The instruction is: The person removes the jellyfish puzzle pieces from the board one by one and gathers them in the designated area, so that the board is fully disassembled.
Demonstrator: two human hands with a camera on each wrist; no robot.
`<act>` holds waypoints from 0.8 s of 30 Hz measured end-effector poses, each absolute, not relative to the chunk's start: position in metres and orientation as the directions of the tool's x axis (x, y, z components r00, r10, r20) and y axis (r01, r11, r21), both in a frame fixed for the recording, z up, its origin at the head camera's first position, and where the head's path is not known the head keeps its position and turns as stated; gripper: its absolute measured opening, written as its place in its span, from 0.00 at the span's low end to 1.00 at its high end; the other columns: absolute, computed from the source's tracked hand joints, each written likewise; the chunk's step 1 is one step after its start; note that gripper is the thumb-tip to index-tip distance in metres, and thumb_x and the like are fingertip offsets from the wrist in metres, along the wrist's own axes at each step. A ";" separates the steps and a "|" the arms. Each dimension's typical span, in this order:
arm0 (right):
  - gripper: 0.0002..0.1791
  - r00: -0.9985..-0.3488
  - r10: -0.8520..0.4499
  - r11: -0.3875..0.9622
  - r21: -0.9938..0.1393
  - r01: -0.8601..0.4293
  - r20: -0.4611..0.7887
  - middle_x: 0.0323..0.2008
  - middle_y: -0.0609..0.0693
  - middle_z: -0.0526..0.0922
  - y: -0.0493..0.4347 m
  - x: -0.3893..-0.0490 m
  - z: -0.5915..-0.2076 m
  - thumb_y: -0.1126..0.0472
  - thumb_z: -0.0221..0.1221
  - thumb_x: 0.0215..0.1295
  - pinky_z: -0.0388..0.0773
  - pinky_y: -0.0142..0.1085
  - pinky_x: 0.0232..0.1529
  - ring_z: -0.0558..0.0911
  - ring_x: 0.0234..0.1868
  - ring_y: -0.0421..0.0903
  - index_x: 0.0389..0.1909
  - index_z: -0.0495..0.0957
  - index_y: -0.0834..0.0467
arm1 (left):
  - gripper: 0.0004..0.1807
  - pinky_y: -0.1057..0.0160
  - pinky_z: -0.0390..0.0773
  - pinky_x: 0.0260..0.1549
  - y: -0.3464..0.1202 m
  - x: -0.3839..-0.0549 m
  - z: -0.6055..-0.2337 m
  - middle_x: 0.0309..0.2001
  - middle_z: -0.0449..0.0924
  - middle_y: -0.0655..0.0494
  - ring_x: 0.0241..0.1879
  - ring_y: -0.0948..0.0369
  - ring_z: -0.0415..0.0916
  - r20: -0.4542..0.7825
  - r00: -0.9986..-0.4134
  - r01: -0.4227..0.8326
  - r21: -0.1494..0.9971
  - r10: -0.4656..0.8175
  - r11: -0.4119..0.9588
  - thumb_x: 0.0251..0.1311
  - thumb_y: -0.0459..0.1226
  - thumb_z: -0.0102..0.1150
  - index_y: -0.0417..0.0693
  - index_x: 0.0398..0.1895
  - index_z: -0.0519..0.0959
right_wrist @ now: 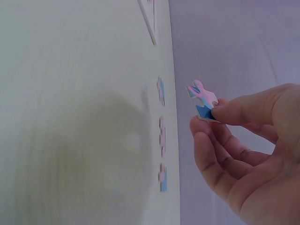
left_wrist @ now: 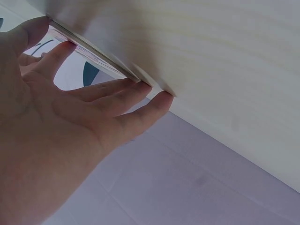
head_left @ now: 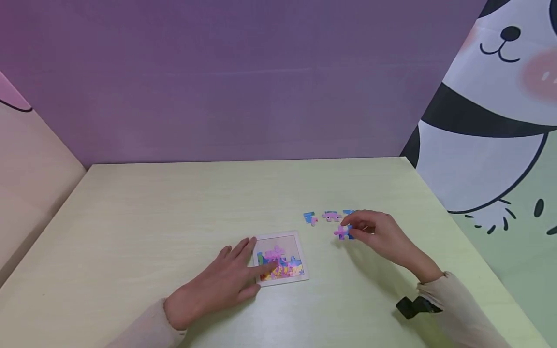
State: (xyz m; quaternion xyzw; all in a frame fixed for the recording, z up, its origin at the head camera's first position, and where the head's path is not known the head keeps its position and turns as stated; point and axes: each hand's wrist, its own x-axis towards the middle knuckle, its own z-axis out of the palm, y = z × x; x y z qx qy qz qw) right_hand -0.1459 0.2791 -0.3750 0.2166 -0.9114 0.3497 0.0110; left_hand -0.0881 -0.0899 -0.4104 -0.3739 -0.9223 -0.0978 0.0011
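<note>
A pink and blue puzzle piece is pinched between thumb and fingers of my right hand, raised above the table. My left hand lies spread at the left side of a white-framed puzzle tray. In the head view its index finger reaches over the joined pieces, which fill the lower part of the tray; pink ones stick up in the middle. From the left wrist view, fingertips meet the tray's edge and the tabletop.
Behind the right hand, loose pieces lie in a row: a blue one, a pink one with eyes and another partly hidden blue one. A purple wall rises beyond the pale table. A black strap device sits on the right wrist.
</note>
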 end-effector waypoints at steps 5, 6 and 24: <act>0.12 -0.911 -0.382 0.654 -0.652 -0.383 0.152 0.42 0.50 0.86 0.286 -0.152 -0.381 0.72 0.63 0.63 0.81 0.33 0.38 0.83 0.36 0.44 0.46 0.84 0.58 | 0.25 0.35 0.64 0.61 -0.090 -0.089 -0.412 0.73 0.58 0.32 0.72 0.39 0.56 0.071 -0.722 0.689 0.171 0.688 0.704 0.70 0.44 0.49 0.70 0.70 0.71; 0.12 -0.912 -0.383 0.659 -0.648 -0.381 0.146 0.42 0.50 0.86 0.286 -0.153 -0.382 0.72 0.63 0.63 0.81 0.33 0.39 0.83 0.37 0.45 0.46 0.84 0.58 | 0.25 0.35 0.64 0.61 -0.090 -0.089 -0.412 0.73 0.57 0.32 0.72 0.39 0.56 0.069 -0.723 0.688 0.170 0.688 0.706 0.70 0.44 0.49 0.71 0.70 0.71; 0.09 -0.935 -0.343 0.767 -0.549 -0.333 0.088 0.32 0.49 0.85 0.314 -0.169 -0.396 0.70 0.62 0.63 0.77 0.35 0.34 0.82 0.33 0.44 0.41 0.85 0.57 | 0.26 0.35 0.65 0.60 -0.092 -0.088 -0.411 0.71 0.59 0.31 0.71 0.38 0.58 0.091 -0.713 0.698 0.177 0.695 0.694 0.69 0.42 0.50 0.69 0.69 0.72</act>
